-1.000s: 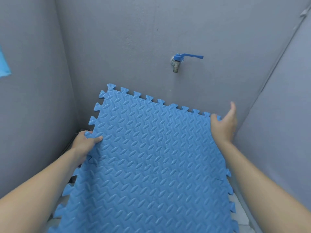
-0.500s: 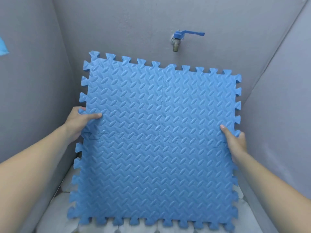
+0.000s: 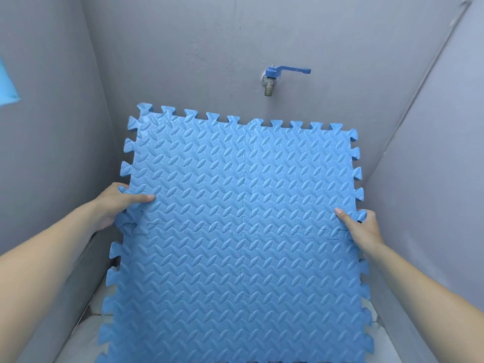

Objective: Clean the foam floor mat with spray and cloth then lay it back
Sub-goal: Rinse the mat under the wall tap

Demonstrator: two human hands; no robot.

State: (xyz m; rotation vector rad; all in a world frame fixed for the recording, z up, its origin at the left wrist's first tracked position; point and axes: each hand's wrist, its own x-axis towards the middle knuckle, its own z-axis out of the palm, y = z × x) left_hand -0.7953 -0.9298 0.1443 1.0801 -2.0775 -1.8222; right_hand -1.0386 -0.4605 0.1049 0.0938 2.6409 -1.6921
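Mat look: the foam mat [image 3: 241, 231] is bright blue with a raised leaf-ish tread all over and puzzle-tooth edges on every side you can see. Faint seams cross near the middle, so it's four tiles locked into one big square.

Mat spot: held up in front of the person inside a narrow grey-walled nook, top leaning away toward the back wall, just under the tap [image 3: 272, 79] with its blue lever. Bottom edge runs out of the frame, so can't tell if it's touching the pale floor [image 3: 78, 339].

Left hand: the left hand [image 3: 117, 203] grips the left edge about halfway up, thumb flat on the front face, fingers wrapped behind.

Right hand: the right hand [image 3: 364, 229] does the same on the right edge, thumb on the front, the rest tucked round the back.

Arms: both bare forearms are stretched forward, spread as wide as the mat.

Also: a bit of light blue something [image 3: 7, 85] on the left wall, too cut off to say what.
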